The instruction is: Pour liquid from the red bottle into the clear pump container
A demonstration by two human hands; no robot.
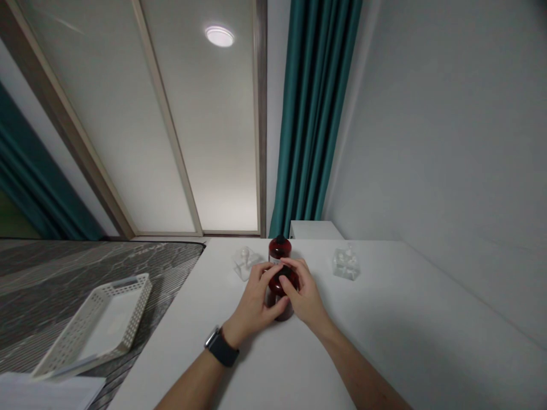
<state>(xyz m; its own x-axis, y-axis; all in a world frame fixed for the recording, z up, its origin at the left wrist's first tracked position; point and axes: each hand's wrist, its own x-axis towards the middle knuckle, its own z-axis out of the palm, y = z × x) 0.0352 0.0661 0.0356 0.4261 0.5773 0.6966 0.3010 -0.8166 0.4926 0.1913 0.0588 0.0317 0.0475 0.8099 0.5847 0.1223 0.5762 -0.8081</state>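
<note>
A dark red-brown bottle (284, 311) with a black cap stands upright on the white table, with both hands around its upper part. My left hand (258, 299) wraps the bottle's left side, its thumb across the front. My right hand (305, 293) grips the top from the right, fingers and thumb at the black cap (284, 272). Just behind stands a second red-brown bottle (280, 248) with a black top and a pale label, partly hidden by my fingers. A crumpled clear plastic piece (247, 260) lies to the left, and another clear plastic bundle (346, 263) to the right.
The white table (384, 313) runs up to the wall on the right. Left of it, on a lower grey patterned surface, sit a white perforated basket (139, 307) and white papers (51, 393). A green curtain (307, 142) and frosted sliding doors (213, 142) stand behind.
</note>
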